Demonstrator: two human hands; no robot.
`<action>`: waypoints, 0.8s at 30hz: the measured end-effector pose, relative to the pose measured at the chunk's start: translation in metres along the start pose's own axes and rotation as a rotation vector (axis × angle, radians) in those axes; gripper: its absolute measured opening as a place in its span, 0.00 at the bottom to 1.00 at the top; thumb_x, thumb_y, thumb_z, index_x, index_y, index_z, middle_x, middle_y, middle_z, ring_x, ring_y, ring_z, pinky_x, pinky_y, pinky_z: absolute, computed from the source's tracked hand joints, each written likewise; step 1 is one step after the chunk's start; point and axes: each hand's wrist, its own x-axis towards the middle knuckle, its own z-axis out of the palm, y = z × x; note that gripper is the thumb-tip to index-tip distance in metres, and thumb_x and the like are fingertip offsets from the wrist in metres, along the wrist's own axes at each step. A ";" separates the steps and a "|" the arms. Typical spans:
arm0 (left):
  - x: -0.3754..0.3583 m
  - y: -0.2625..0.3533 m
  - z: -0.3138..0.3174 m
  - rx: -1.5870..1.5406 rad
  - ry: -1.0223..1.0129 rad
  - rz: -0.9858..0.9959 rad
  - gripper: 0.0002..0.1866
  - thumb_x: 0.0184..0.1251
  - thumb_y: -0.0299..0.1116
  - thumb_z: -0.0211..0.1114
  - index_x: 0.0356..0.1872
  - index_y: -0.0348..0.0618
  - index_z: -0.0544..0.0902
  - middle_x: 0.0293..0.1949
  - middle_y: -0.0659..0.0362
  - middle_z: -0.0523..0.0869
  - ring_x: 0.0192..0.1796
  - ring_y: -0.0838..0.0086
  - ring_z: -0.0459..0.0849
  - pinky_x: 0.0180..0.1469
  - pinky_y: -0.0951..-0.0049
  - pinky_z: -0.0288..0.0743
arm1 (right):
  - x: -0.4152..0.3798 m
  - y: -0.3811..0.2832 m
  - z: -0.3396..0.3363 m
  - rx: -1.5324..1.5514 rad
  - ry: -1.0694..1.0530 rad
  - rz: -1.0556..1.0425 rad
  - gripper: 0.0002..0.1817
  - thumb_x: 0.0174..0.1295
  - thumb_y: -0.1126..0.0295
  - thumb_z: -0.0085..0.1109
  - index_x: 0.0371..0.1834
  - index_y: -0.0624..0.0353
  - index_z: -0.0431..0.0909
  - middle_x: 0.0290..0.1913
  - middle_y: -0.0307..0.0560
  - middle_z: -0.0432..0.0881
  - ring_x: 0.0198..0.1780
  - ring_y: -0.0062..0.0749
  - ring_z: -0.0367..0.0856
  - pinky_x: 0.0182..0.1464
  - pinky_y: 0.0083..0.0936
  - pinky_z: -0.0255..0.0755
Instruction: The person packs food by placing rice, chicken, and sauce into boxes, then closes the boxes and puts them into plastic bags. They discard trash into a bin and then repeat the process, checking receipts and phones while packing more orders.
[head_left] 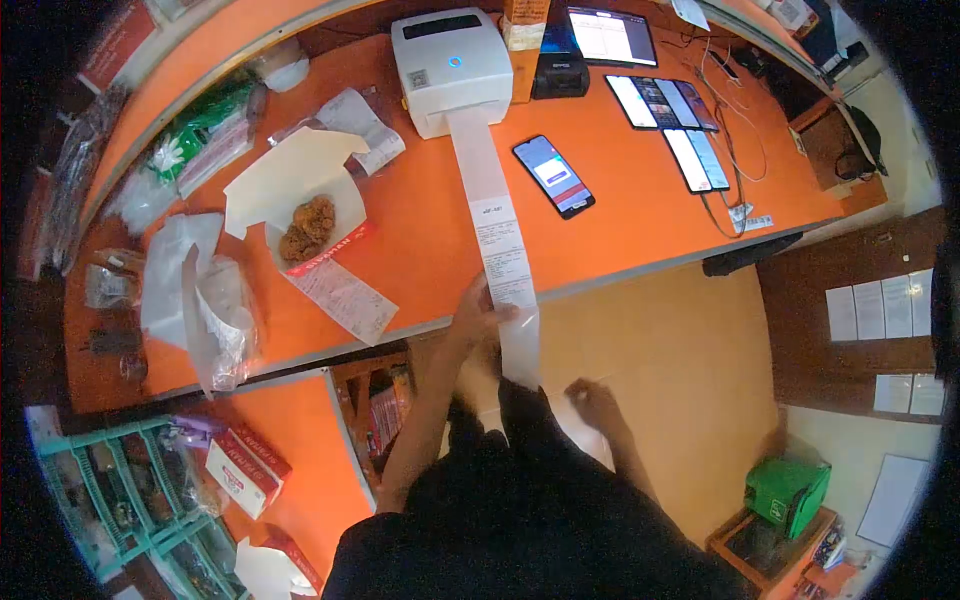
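A long white paper strip (502,245) with printed text hangs out of the white label printer (455,75) and over the front edge of the orange counter. Near that edge my left hand (482,312) pinches the strip between thumb and fingers. My right hand (597,405) is in the air below the counter, to the right of the strip's lower end; its fingers look curled and are slightly blurred, and it does not touch the paper. To the right of the strip a phone (554,177) with a lit screen lies on the counter.
An open box (350,205) of fried chicken stands on the left, with a receipt (350,305) below it. Plastic bags (215,300) lie further left. Several devices (662,105) and cables are at the back right. A green bag (787,495) stands lower right.
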 end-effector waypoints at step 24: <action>-0.019 0.052 0.040 0.138 0.175 -0.235 0.23 0.55 0.24 0.71 0.54 0.35 0.78 0.51 0.55 0.84 0.54 0.67 0.81 0.59 0.65 0.74 | 0.141 -0.172 -0.079 0.555 0.187 -0.295 0.13 0.59 0.79 0.63 0.48 0.61 0.81 0.36 0.35 0.77 0.36 0.17 0.74 0.40 0.17 0.70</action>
